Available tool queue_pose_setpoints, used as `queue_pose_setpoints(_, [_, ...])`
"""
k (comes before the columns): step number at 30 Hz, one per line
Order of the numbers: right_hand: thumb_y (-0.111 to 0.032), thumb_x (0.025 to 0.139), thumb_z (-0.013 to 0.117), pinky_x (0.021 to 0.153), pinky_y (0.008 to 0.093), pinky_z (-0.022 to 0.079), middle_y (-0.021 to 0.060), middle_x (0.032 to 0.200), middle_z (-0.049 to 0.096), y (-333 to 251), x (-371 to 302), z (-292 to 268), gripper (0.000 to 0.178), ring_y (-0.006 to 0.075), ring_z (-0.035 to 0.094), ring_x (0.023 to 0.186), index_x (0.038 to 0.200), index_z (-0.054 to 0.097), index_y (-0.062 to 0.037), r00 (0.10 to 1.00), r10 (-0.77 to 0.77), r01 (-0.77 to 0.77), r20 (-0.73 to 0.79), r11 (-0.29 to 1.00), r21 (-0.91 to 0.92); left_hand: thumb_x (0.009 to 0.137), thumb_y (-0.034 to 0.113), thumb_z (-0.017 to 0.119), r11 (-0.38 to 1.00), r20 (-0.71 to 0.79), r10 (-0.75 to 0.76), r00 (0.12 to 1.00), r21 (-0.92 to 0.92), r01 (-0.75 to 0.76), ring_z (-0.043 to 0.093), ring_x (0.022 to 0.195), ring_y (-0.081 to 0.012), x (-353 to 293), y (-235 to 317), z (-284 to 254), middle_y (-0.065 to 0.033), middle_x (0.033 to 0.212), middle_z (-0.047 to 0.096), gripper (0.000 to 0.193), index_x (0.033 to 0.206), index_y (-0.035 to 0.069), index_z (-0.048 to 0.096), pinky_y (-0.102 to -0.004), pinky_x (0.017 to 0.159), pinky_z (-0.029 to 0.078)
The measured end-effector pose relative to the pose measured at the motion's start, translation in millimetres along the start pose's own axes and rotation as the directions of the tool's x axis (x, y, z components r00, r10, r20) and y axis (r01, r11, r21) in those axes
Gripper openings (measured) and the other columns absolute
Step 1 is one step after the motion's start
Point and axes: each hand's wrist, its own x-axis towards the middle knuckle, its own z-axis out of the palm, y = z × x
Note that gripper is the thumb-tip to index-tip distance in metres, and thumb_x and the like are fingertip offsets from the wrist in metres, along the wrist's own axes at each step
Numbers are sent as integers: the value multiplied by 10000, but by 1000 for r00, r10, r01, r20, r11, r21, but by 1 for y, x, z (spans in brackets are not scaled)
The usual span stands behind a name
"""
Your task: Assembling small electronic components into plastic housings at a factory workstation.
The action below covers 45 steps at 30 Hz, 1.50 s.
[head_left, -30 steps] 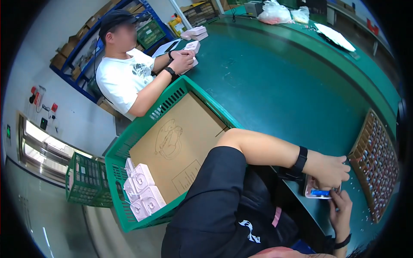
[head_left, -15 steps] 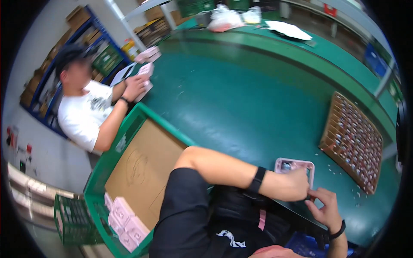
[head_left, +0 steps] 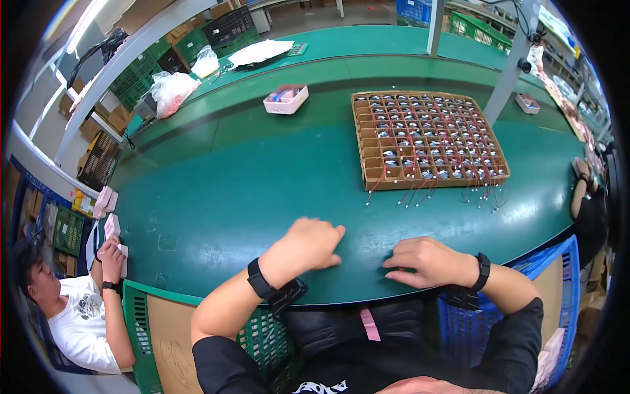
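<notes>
My left hand [head_left: 308,244] hovers over the near part of the green table, its thumb and forefinger apart and nothing visible between them. My right hand [head_left: 425,261] is a short way to its right, near the front edge, fingers stretched toward the left hand and holding nothing that I can see. Beyond both hands lies a cardboard divider tray [head_left: 371,172], its cells filled with small round metallic parts on red wires that hang over the near side. Farther off, left of the tray, stands an open pink plastic case [head_left: 286,105] with small parts inside.
A co-worker [head_left: 85,308] at the left handles pink pieces. Left of me is a green crate [head_left: 139,328] with cardboard; right, a blue crate [head_left: 569,289]. A grey post [head_left: 508,79] rises behind the tray, near another pink case [head_left: 527,104]. Plastic bags [head_left: 174,93] lie far left.
The view has swung to the right. My hands, together at a pink case before, are now apart with no case beside them. A pink case now stands at the far side of the table.
</notes>
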Motion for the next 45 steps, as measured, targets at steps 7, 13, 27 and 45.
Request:
queue_pose_setpoints(7, [-248, 978, 750, 823, 484, 576, 151, 921, 713, 7, -3, 6, 240, 367, 703, 923, 1048, 730, -20, 990, 59, -56, 127, 998, -26, 819, 362, 906, 990, -26, 131, 991, 51, -129, 731, 1018, -370, 3, 2, 24, -163, 1001, 743, 565, 1169, 35, 606, -468, 880, 581])
queue_pose_setpoints(13, [-278, 955, 768, 860, 511, 561, 168, 972, 708, 26, -16, 25, 289, 391, 696, 987, 1048, 673, -21, 992, 62, -64, 107, 998, 10, 746, 363, 937, 979, -97, 201, 975, -24, -204, 708, 1033, -406, 15, 2, 29, -194, 1024, 727, 624, 1136, 35, 577, -518, 875, 557])
queue_pose_setpoints(27, [-275, 1005, 732, 863, 493, 572, 162, 1010, 697, -23, -49, -50, 258, 381, 694, 1017, 1080, 705, -30, 979, 204, -205, -16, 973, -110, 793, 450, 889, 957, 66, 280, 958, 57, -283, 707, 937, -389, 31, -11, 27, -161, 964, 710, 466, 858, 34, 688, -485, 812, 570])
queue_pose_setpoints(45, [-627, 739, 899, 1256, 540, 384, 381, 1732, 194, -256, -588, 62, 1363, 579, 333, 1554, 1721, 185, -8, -882, 316, -451, -350, -784, 427, 876, 350, 824, 903, -74, 427, 901, -19, -429, 652, 999, -316, -28, -36, 42, -103, 1036, 597, 266, 920, 102, 737, -484, 824, 557])
